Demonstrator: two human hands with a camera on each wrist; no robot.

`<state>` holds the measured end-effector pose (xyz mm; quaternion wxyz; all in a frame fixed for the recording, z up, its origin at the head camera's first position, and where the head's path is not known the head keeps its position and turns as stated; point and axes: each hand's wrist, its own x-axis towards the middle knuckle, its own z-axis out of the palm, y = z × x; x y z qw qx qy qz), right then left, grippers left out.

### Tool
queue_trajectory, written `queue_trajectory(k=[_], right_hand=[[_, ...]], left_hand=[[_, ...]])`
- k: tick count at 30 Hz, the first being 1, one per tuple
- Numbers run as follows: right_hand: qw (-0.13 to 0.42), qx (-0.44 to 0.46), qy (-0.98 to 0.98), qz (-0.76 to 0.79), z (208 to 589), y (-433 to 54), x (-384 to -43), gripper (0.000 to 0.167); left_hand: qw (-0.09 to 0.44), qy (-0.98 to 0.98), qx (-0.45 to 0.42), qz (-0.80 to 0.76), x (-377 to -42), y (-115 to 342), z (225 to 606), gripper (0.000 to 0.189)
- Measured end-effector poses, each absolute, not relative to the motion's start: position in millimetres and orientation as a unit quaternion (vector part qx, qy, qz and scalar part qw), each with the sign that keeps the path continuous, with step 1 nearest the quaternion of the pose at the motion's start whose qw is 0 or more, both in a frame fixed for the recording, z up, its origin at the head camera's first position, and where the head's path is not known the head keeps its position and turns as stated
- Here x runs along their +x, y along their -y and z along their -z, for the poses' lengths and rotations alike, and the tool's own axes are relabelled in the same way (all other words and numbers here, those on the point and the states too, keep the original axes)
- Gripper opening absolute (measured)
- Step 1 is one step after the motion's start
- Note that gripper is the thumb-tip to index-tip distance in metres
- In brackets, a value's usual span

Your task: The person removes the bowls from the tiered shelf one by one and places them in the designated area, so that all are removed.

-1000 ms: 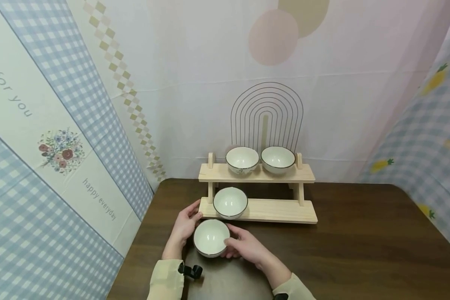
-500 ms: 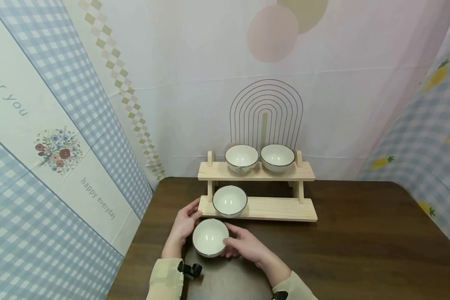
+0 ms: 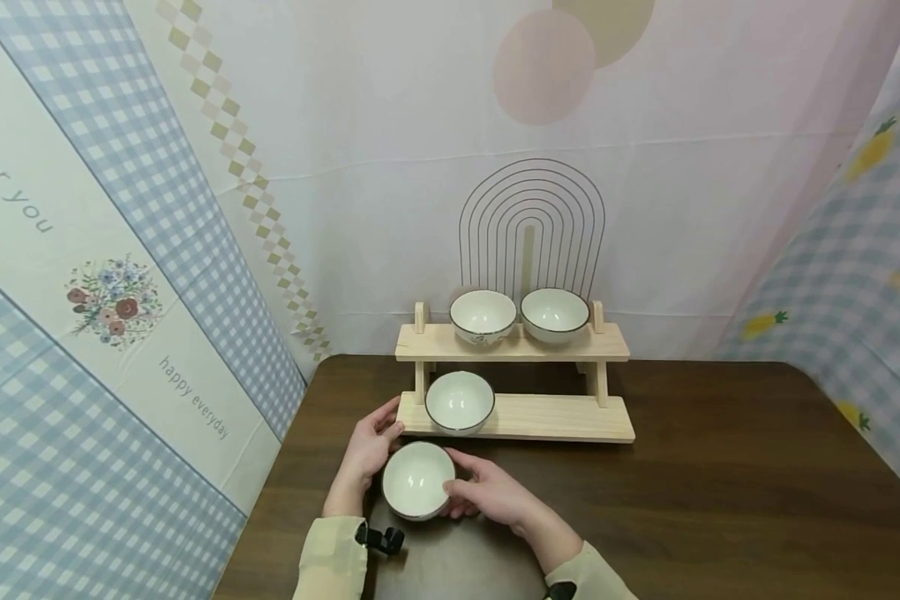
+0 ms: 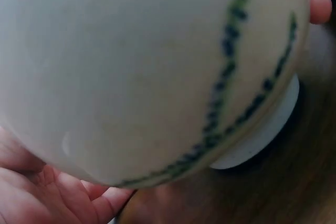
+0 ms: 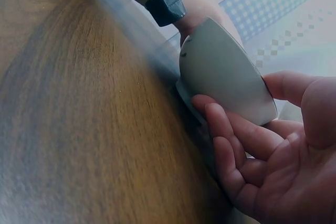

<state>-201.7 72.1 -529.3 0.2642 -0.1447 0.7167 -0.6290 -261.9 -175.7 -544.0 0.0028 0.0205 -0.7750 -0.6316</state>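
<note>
On one brown table [image 3: 705, 483]: one wooden stand [image 3: 602, 385] with two shelves, four bowls, two hands. Farthest left, left hand [image 3: 366, 454], fingertips against the end of the lower shelf [image 3: 555, 419]; gripping or just touching, cannot tell. At four o'clock from there, the held bowl [image 3: 418, 481], just in front of the stand: glossy white inside, thin dark rim, dotted blue-green sprigs outside. From it, at one o'clock, second bowl [image 3: 461, 402], on the lower shelf; beyond, third bowl [image 3: 483, 315], on the upper shelf [image 3: 427, 340]. At three o'clock, right hand [image 3: 491, 493] pinching the held bowl, thumb at the rim, fingers beneath. Between one and two o'clock, fourth bowl [image 3: 555, 313], beside the third.
</note>
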Motion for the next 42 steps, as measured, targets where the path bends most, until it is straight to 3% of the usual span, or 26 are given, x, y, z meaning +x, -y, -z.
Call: queue_trajectory(k=[26, 42], right_hand=[[0.293, -0.172, -0.7, 0.628, 526.8, -75.4, -199.2, 0.07], [0.281, -0.176, -0.719, 0.611, 530.5, -73.4, -200.6, 0.07]], left_hand=[[0.002, 0.783, 0.023, 0.621, -261.3, 175.2, 543.2, 0.047], [0.006, 0.781, 0.023, 0.624, -260.6, 174.8, 540.9, 0.048]])
